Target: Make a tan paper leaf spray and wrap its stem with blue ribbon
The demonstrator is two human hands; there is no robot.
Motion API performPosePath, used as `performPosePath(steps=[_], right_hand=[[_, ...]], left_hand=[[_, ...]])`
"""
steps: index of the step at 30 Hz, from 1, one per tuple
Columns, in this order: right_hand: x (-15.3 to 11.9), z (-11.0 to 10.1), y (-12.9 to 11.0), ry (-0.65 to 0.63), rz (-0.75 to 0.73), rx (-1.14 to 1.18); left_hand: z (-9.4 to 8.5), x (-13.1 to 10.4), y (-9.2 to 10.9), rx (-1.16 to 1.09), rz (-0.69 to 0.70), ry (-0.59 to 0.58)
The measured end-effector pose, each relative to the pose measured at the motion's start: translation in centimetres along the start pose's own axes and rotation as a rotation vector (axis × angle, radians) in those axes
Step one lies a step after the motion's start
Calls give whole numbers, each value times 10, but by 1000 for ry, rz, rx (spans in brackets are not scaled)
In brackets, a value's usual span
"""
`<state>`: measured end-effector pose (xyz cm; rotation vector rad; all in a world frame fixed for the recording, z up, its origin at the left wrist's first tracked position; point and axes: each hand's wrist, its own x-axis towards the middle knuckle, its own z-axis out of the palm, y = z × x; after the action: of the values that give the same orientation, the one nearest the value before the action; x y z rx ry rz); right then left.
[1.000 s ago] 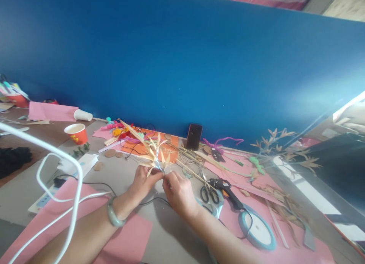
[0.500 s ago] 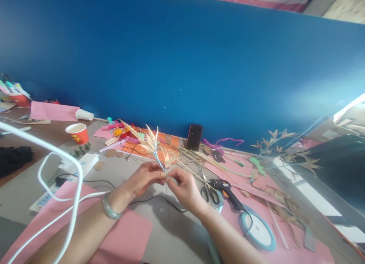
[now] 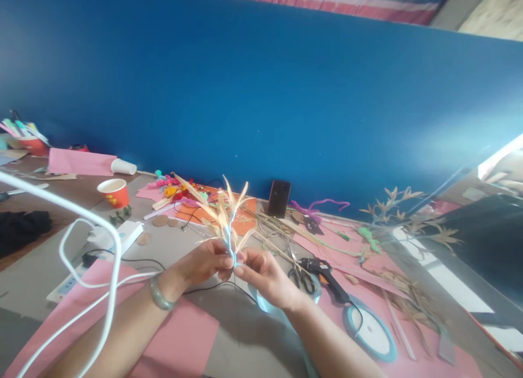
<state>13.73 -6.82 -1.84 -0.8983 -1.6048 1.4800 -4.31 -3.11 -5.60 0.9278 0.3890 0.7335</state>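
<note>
A spray of pale straw-coloured flowers (image 3: 223, 212) stands upright between my hands, its stem wrapped in light blue tape and a thin wire running down below. My left hand (image 3: 210, 262) pinches the taped stem from the left; a green bangle (image 3: 160, 294) is on that wrist. From the right, my right hand (image 3: 261, 269) closes its thumb and fingers on the same stem at the wire. A loop of light blue ribbon tape (image 3: 265, 304) hangs under my right hand. The exact fingertip contact is partly hidden.
Right of my hands lie scissors (image 3: 301, 280), a black glue gun (image 3: 329, 277) and a tape roll (image 3: 370, 331) on pink paper. A phone (image 3: 279, 198) leans on the blue partition (image 3: 261, 95). At left are a red paper cup (image 3: 115, 195) and a white cable (image 3: 116, 258) crossing the foreground.
The flower spray has turned and shows more blossoms and blue taped stem. Both hands are slightly lower, and the blue tape loop now shows beneath my right hand.
</note>
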Motion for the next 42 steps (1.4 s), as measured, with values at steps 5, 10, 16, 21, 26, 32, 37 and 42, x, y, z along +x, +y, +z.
performPosePath(steps=[5,10,16,21,26,32,37,42], right_hand=[[0,1,1,-11,28,92],[3,4,-3,33,11,130],[4,9,2,331,-85,-296],[0,16,12,479,-261,-687],[-2,17,15,477,-294,-830],[-1,18,11,445,-245,-772],[2,14,6,449,-155,-478],[6,3,1,450,-49,-102]], left_hand=[[3,1,0,32,54,50],[8,5,2,35,168,137],[12,9,-1,248,245,251],[14,12,-12,308,289,396],[16,11,-21,359,302,512],[21,11,-22,256,281,553],[21,10,-13,146,276,431],[18,10,-13,-37,51,254]])
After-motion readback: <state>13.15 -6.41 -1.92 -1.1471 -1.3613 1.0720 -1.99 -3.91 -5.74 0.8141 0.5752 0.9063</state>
